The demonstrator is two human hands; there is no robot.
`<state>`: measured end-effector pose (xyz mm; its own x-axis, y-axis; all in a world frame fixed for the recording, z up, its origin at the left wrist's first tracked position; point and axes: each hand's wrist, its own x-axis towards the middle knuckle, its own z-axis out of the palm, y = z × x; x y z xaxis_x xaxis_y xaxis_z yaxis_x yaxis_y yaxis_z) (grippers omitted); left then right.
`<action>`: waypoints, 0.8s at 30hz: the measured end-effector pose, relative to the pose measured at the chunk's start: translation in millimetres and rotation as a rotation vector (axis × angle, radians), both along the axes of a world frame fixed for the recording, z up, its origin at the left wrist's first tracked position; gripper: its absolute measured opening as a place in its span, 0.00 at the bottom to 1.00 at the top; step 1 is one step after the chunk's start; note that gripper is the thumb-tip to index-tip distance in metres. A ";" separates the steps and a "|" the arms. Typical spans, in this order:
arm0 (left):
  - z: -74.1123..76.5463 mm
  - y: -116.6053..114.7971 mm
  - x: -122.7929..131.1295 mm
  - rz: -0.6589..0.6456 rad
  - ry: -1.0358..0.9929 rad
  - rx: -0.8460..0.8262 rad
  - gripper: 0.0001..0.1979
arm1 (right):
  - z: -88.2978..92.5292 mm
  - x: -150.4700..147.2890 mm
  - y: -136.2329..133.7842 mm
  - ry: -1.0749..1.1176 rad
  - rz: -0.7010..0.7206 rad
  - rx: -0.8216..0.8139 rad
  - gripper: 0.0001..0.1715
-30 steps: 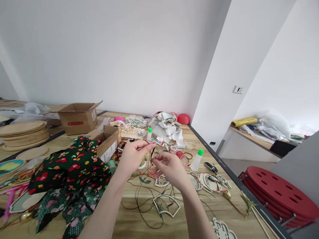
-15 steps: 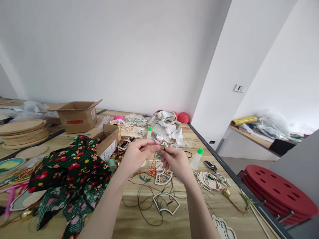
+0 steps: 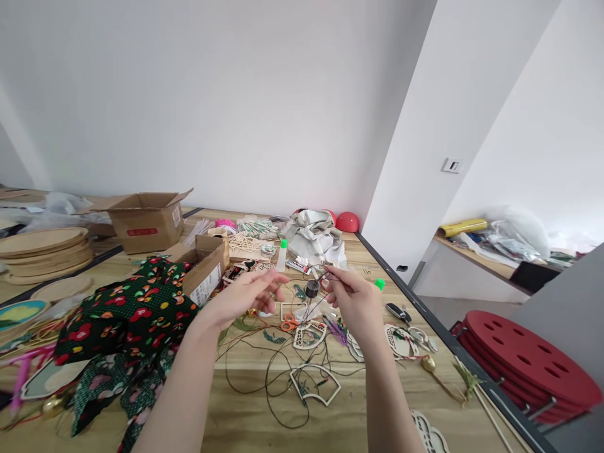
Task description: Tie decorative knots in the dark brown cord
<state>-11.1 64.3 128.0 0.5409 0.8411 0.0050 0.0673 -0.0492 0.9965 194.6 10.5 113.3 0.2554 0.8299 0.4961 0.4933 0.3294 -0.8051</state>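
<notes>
My right hand (image 3: pixel 352 299) pinches a dark thin cord (image 3: pixel 317 281) whose strands hang from the fingertips. To its left, my left hand (image 3: pixel 252 294) is raised over the table with fingers curved and apart, and I see nothing in it. Between and below the hands are a black spool (image 3: pixel 312 289), orange-handled scissors (image 3: pixel 289 323) and a fan-shaped wooden piece (image 3: pixel 310 336). Nearer to me lies a fan-shaped wooden frame (image 3: pixel 315 402) with green bits on it. Loops of dark cord (image 3: pixel 267 377) spread over the tabletop around it.
Patterned dark fabric (image 3: pixel 127 314) and an open cardboard box (image 3: pixel 146 220) lie left. A green-capped bottle (image 3: pixel 282 257), glue tube (image 3: pixel 299 267) and grey cloth (image 3: pixel 317 236) stand or lie behind. Right are a car key (image 3: pixel 399 313), a gold bell (image 3: pixel 428 363) and red stools (image 3: pixel 528 358).
My hands, together before, have moved apart: the left went left and its fingers opened, the right went slightly right with the cord. The black spool and scissors show more fully between them.
</notes>
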 end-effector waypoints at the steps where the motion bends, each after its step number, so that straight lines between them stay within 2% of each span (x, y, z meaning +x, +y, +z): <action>1: -0.5 -2.3 5.7 -0.042 -0.029 -0.033 0.26 | 0.2 -1.6 0.1 -0.018 0.009 0.017 0.18; 5: -2.0 -8.4 22.4 -0.092 -0.023 0.003 0.26 | -1.4 -2.5 3.0 -0.185 -0.001 0.094 0.18; 9: -6.5 -4.7 25.1 0.100 0.120 0.176 0.26 | -1.3 -2.8 3.6 -0.289 0.023 0.176 0.19; 11: -9.1 -1.8 23.8 0.154 0.116 0.186 0.25 | -0.2 -4.8 2.6 -0.291 0.040 0.221 0.20; 15: -10.2 -2.1 22.7 -0.024 0.021 0.047 0.24 | 0.7 -8.4 1.6 -0.291 0.056 0.249 0.20; 18: -7.6 -7.3 24.6 -0.132 -0.047 0.005 0.25 | -1.0 -8.8 2.8 -0.319 0.046 0.249 0.21; 21: -4.4 -12.9 27.2 -0.174 -0.096 -0.010 0.24 | -2.8 -9.8 3.6 -0.358 0.035 0.254 0.23; 24: -3.7 -14.9 29.8 -0.150 -0.064 0.036 0.22 | -3.7 -13.8 2.9 -0.412 0.042 0.237 0.25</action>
